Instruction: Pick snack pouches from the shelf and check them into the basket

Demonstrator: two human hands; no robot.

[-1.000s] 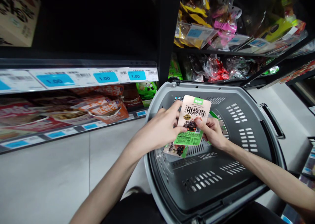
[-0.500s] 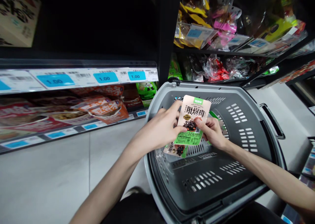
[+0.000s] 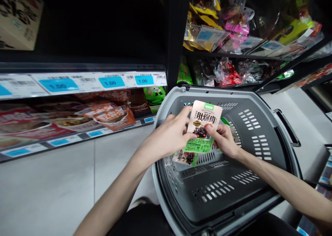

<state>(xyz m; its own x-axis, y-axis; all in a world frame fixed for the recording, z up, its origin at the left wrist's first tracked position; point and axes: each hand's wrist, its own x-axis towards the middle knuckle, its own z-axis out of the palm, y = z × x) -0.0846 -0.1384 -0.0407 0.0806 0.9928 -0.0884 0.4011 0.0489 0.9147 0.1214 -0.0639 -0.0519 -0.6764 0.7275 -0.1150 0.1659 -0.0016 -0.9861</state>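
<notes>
Head view shows one pink-and-green packet (image 3: pixel 201 118) held face up over the grey basket (image 3: pixel 223 191), left of the basket's middle and nearer its far edge than its near edge. Judged by appearance, the packet is light, flat and sealed, with a smooth film that may slip a little; it should flex under pressure, and its contents look soft rather than brittle. The side edges appear the soundest place for a pinch, with the printed middle left unpressed.

Left hand (image 3: pixel 168 135) grips the packet's left edge, thumb laid over the front and fingers curled close, the gap no wider than the packet. Right hand (image 3: pixel 226 139) pinches the right side, thumb flat on the printed face; its fingers are mostly hidden behind.

A lower packet (image 3: pixel 185 158) shows beneath, towards the basket's left edge. A green-edged packet (image 3: pixel 234 130) appears behind the right hand; whether that hand touches it cannot be told.
</notes>
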